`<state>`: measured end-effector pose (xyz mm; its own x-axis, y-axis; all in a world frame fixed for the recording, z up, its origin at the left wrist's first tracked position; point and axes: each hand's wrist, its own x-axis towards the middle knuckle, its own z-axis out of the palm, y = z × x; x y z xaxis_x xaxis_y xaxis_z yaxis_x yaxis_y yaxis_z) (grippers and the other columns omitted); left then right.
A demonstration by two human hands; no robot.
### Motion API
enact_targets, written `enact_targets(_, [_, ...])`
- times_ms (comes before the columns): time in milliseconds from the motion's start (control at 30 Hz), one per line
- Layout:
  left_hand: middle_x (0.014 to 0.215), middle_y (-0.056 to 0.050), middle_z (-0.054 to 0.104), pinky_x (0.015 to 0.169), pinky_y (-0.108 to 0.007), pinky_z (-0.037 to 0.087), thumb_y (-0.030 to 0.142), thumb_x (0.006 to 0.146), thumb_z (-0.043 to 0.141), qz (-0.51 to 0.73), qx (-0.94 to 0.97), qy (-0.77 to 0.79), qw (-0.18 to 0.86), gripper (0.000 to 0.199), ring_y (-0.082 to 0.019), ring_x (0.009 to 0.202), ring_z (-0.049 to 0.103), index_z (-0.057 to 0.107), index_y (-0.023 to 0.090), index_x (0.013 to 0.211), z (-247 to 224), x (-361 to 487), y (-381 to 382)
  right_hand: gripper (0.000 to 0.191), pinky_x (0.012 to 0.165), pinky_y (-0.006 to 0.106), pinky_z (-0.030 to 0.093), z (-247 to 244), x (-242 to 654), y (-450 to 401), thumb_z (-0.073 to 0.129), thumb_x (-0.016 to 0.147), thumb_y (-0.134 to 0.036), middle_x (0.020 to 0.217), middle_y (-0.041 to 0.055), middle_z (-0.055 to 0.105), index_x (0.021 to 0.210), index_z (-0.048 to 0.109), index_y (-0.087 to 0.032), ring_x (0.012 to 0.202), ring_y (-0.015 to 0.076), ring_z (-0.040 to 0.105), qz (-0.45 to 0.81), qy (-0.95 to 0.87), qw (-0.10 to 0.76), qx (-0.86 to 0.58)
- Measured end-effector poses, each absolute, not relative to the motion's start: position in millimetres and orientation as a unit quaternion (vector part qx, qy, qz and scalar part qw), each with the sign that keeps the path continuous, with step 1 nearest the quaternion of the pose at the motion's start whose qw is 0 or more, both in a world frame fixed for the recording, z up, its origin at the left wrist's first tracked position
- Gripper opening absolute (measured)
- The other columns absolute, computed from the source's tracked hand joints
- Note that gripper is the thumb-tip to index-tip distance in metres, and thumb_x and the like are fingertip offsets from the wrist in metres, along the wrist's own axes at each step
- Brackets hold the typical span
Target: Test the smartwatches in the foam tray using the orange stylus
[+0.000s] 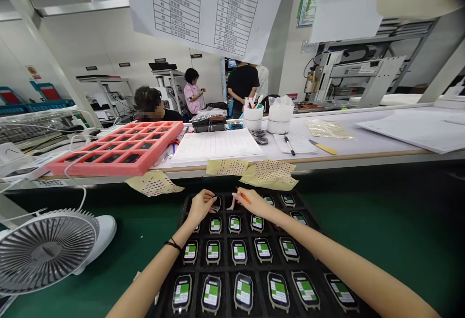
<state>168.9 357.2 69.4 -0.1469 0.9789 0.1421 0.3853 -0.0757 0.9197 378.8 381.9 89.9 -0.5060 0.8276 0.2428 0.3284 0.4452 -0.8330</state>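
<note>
The green bench (138, 250) is covering the lower part of the view, and a raised white shelf (374, 144) is running behind it. At six o'clock from the view's centre, a black foam tray (227, 268) is lying on the bench, its compartments holding rows of smartwatches (243, 291) that are showing green-and-white screens. At nine o'clock a pink foam tray (101, 168) is resting on the shelf; at eight, a desk fan (51, 252) is standing. At seven o'clock the left hand (201, 207) is pinching one smartwatch (216, 204), toward the black tray's eleven o'clock. At five, the right hand (252, 204) is gripping an orange pen-like tool (244, 197).
</note>
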Motion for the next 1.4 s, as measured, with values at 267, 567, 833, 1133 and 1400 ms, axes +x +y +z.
enact_targets(267, [0.087,-0.009,0.064,0.079,-0.041,0.056,0.015,0.079,0.061,0.361,0.665,0.616,0.22,0.002,-0.027,0.096,0.062,0.061,0.016,0.078,83,182,355,0.053,0.043,0.026,0.045,100,477,358,0.029,0.093,-0.059,0.054,0.0001,0.059,0.091,0.06,-0.015,0.039,0.0148,0.056,0.426,-0.727,0.313,-0.438])
enact_targets(567, [0.091,-0.007,0.065,0.084,-0.035,0.048,0.016,0.068,0.072,0.173,0.811,0.516,0.215,0.024,-0.024,0.091,0.061,0.069,0.016,0.091,95,236,384,0.045,0.047,0.028,0.05,81,501,386,0.038,0.085,-0.056,0.063,0.0049,0.061,0.08,0.059,-0.016,0.053,0.0181,0.062,0.372,-0.721,0.325,-0.486])
enact_targets(833, [0.102,-0.005,0.069,0.072,-0.026,0.05,0.015,0.06,0.075,0.081,0.826,0.491,0.266,0.043,-0.019,0.085,0.064,0.067,0.018,0.102,104,204,403,0.021,0.075,0.035,0.047,70,485,391,0.045,0.094,-0.025,0.081,0.0074,0.066,0.087,0.063,-0.016,0.078,0.021,0.063,0.255,-0.76,0.274,-0.531])
enact_targets(1133, [0.111,-0.012,0.06,0.093,-0.041,0.042,0.034,0.077,0.065,0.103,0.83,0.524,0.16,0.033,-0.031,0.11,0.053,0.064,0.017,0.105,100,253,386,0.022,0.066,0.031,0.054,64,472,408,0.052,0.096,-0.033,0.088,0.0027,0.065,0.101,0.061,-0.013,0.069,0.014,0.063,0.307,-0.711,0.256,-0.579])
enact_targets(1400, [0.098,-0.007,0.064,0.087,-0.037,0.046,0.01,0.045,0.078,0.1,0.819,0.516,0.231,0.039,-0.032,0.102,0.058,0.066,0.019,0.081,104,269,410,0.018,0.066,0.031,0.055,56,459,416,0.055,0.094,-0.029,0.097,0.0045,0.064,0.103,0.061,-0.014,0.075,0.0147,0.063,0.393,-0.665,0.284,-0.568])
